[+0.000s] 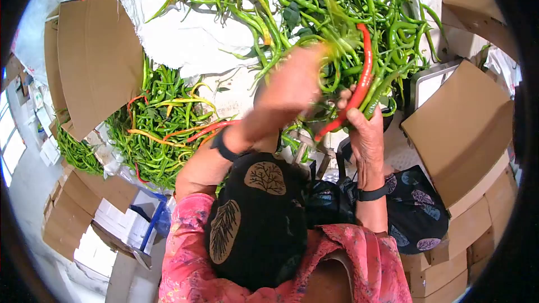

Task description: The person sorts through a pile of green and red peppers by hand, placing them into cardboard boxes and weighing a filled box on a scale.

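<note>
over on the left, by the cardboard flap (98, 62), the smaller pepper pile (160, 157) looks springy and light, long thin pods hooked into one another, so a slow lift from the top would suit it best. moving across, the left hand (295, 78) is reaching over beside the big pepper pile (359, 0), and whether its grip is apart or together, i cannot tell. on to the right hand (368, 134), and here the grip is closed, clamped on the red pepper (366, 73) and a few green peppers (382, 87) alongside, thumb pressing near the lower part. that red one should weigh next to nothing: smooth, shiny, probably a bit slippery, firm yet likely to snap if bent hard. the middle of the pod looks the safe place to pinch, the thin tip the weak one.

now the hard parts, left to right again: the cardboard flap covers part of the smaller pile, the left hand's fingers are lost in motion blur, the big pile runs off the top edge, and the right hand's fingers sit mostly behind the peppers, so the exact count held is unclear.
</note>
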A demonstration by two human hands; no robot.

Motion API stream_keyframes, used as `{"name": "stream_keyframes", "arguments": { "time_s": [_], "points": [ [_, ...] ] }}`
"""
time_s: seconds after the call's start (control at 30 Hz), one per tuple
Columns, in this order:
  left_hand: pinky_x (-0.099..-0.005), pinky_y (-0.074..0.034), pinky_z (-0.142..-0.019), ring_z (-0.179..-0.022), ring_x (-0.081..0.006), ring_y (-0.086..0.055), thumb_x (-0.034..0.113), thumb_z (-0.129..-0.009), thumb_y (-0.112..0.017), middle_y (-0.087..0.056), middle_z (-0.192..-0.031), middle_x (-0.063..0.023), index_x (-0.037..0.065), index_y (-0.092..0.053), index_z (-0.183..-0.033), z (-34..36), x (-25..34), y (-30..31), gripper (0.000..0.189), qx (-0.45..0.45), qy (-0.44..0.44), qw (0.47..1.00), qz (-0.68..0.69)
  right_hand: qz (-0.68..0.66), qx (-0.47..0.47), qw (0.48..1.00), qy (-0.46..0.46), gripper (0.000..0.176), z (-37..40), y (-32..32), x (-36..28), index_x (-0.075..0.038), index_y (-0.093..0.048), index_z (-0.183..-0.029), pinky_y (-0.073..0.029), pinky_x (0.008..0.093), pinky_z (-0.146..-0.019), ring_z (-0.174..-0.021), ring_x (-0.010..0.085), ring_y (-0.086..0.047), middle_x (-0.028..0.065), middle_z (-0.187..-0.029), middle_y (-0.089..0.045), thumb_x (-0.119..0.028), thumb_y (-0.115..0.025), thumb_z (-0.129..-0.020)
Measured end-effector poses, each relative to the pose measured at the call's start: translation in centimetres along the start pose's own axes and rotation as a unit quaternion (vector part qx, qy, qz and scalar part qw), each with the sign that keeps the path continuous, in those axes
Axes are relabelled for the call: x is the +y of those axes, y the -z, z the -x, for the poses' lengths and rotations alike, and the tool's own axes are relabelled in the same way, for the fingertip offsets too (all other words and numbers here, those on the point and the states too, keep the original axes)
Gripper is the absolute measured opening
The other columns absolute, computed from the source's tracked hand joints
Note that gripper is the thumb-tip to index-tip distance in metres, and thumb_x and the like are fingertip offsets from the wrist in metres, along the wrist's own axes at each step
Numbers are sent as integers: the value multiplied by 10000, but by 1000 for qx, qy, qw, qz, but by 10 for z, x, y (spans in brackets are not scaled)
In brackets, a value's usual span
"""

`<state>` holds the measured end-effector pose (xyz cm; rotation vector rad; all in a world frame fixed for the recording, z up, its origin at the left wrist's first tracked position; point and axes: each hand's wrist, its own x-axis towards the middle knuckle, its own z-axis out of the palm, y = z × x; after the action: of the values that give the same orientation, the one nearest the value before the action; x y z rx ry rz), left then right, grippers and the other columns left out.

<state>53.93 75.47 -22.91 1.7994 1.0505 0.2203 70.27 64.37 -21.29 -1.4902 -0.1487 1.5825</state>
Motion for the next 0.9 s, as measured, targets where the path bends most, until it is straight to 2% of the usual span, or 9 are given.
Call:
{"name": "stream_keyframes", "arguments": {
  "time_s": [0.03,0.07,0.13,0.37,0.47,0.63,0.7,0.8,0.9],
  "points": [
    [-385,-495,-883,-966,-334,-623,108,-880,-575,-638,-1100,-184,5,-597,-1183,-19,34,3,321,-280,65,958,8,6,-1,1000,5,503,0,0,4,18,-487,-1218,-512,336,-829,-911,200,-610,88,-1022,-598,-95,-747,-802],
    [-385,-495,-883,-966,-334,-623,108,-880,-575,-638,-1100,-184,5,-597,-1183,-10,25,-9,321,-280,63,958,10,-10,22,1000,-2,515,-3,7,10,24,-504,-1214,-507,350,-875,-969,211,-606,103,-1077,-600,-69,-761,-778],
    [-377,-488,-903,-1033,-319,-607,116,-863,-584,-642,-1126,-157,18,-632,-1135,10,0,-32,292,-63,-214,946,237,-23,71,997,-1,479,0,12,9,24,-520,-1187,-511,361,-880,-950,219,-616,108,-1059,-606,-50,-752,-775],
    [-369,-531,-688,-704,-242,-667,256,-831,-677,-684,-848,-141,11,-647,-949,-3,-121,0,274,331,236,905,128,-55,66,996,-33,307,-1,12,-8,5,-568,-1066,-555,369,-814,-820,229,-655,93,-920,-623,-3,-703,-790],
    [-368,-521,-647,-668,-204,-664,296,-770,-715,-679,-776,-124,28,-633,-880,-11,-172,-19,301,229,293,925,-84,-12,43,998,-48,308,0,5,-5,1,-565,-1070,-545,354,-805,-825,212,-640,85,-919,-618,-19,-697,-792],
    [-366,-503,-651,-658,-260,-629,243,-746,-689,-674,-771,-156,38,-622,-870,9,-159,-9,249,262,307,910,93,-21,29,997,-64,334,2,7,-3,1,-555,-1087,-538,349,-802,-824,206,-628,81,-922,-612,-34,-696,-787],
    [-364,-497,-667,-679,-303,-606,198,-764,-661,-675,-803,-169,24,-620,-887,38,-124,12,217,187,274,909,253,-10,33,998,-53,343,0,11,-5,2,-555,-1090,-537,350,-802,-826,207,-630,82,-917,-614,-53,-702,-785],
    [-389,-504,-703,-731,-327,-618,152,-779,-639,-669,-826,-174,11,-623,-947,95,-124,36,220,-17,259,966,4,-17,39,998,-53,341,-2,15,-12,20,-559,-1089,-558,375,-822,-816,218,-645,89,-917,-612,-46,-702,-786],
    [-437,-507,-741,-783,-358,-622,135,-787,-628,-661,-868,-188,19,-622,-1017,133,-154,32,258,-348,168,902,-194,-27,30,998,-48,344,-4,15,-5,21,-557,-1095,-555,374,-828,-836,211,-638,87,-939,-608,-39,-701,-789]
  ]
}}
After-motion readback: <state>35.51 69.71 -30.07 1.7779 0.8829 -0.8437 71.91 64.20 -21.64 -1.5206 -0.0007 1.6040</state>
